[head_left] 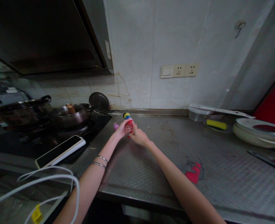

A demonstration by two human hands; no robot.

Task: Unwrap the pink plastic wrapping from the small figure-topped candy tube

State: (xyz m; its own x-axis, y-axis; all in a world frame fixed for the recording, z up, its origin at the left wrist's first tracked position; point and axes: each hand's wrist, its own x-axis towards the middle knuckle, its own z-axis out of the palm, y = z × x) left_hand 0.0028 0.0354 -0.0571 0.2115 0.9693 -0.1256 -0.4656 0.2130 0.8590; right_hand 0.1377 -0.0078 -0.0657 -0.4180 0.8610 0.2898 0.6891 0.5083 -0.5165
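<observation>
Both hands meet over the metal counter, around a small colourful object (128, 117) whose exact kind I cannot make out. Its upper end is black, yellow and blue, and lower down it is red. My left hand (122, 129) has its fingers curled against the object from the left. From the right, my right hand (139, 135) grips it with the thumb pressed along its side. Fingers hide much of the red part. A small purple item (116, 126) shows just left of my left hand; whether it touches the hand is unclear.
A pan (73, 116) and a pot (20, 112) sit on the stove at left, with a round metal lid (99, 102) against the wall. A white device (61, 151) and white cable (46, 178) are nearer. At right are a yellow sponge (216, 124), bowls (256, 135) and a dark utensil (268, 161).
</observation>
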